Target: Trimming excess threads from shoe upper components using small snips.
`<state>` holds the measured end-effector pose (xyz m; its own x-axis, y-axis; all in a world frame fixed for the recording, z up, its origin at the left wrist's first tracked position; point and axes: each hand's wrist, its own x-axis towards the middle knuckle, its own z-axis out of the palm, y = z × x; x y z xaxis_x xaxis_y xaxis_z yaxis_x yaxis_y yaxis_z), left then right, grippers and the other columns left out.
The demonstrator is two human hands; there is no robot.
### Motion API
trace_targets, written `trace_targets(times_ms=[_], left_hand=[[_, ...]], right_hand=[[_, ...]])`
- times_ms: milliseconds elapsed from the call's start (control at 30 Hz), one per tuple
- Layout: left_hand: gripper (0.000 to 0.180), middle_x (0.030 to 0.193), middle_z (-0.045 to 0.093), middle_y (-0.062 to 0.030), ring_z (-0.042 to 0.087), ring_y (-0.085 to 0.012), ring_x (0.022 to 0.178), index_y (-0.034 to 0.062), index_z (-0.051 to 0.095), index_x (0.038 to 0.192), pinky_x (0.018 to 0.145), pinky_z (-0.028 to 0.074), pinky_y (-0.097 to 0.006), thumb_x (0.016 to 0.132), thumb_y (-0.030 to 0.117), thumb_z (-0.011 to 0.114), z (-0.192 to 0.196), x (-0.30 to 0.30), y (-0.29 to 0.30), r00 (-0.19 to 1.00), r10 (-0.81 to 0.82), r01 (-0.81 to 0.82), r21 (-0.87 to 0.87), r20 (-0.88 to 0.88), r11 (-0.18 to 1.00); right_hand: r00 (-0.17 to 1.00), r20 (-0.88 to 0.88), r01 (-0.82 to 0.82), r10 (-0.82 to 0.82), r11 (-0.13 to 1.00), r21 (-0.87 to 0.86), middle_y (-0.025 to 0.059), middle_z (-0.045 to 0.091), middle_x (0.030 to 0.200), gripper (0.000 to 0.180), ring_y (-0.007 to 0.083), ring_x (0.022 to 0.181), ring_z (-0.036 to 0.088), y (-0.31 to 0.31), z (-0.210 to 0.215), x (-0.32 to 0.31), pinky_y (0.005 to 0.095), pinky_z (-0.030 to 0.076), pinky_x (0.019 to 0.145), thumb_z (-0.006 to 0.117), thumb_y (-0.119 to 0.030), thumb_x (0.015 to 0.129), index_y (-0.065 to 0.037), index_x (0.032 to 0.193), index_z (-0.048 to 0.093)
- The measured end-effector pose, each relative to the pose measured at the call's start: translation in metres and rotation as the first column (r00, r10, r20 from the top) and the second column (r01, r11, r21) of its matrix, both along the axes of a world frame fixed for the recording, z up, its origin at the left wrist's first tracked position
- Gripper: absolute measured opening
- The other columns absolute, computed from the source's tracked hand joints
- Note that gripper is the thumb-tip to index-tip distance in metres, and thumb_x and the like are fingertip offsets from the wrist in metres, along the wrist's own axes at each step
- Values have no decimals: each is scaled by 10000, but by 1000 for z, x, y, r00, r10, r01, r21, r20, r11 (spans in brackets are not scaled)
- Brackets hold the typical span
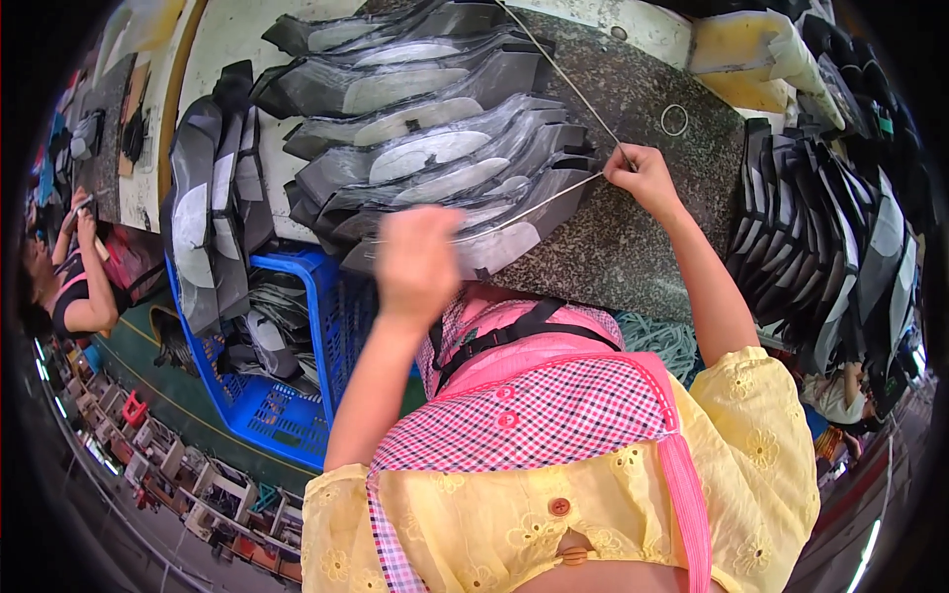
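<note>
Cord (550, 201) over stacked curved grey pieces (425, 158) on the worktop (633, 267): wrapping looks partway, no knot visible to me.
I see the right hand (643, 180) pinching the cord; the left hand (420, 262) is blurred, its grip unclear.

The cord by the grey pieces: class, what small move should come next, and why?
Probably bring the right hand in toward the grey pieces, drawing the cord close: it looks straight, crossing the nearest pieces and also running from that hand up past the far ones. The left hand is blurred, so its grip is unclear.
</note>
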<state>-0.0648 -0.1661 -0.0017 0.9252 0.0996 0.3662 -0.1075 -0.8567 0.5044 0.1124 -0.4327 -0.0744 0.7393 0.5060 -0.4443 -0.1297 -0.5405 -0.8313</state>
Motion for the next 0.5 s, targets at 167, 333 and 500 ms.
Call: trace_targets(times_ms=[167,333,500], left_hand=[[288,962,537,-65,509,-224,865,13,585,1001,702,448,-332,723,87,601,-32,13,-60,965,-208,213,14,-161,977],[350,971,510,-70,495,-211,882,14,568,1057,676,442,-301,721,111,585,-35,15,-63,965,-162,210,241,-205,947],[389,936,501,-73,487,-211,849,7,562,1072,639,431,-293,700,119,593,-30,20,-59,951,-190,259,293,-243,920]], right_hand=[[990,136,-19,26,998,-54,21,567,601,74,90,583,513,13,3,1,260,408,563,591,-93,662,-29,698,601],[966,259,23,22,985,-168,113,597,654,127,282,643,601,33,3,6,348,452,590,608,-188,659,-78,725,604],[941,334,17,53,979,-203,122,608,672,140,311,669,603,48,-1,12,378,464,601,608,-216,665,-95,735,616]])
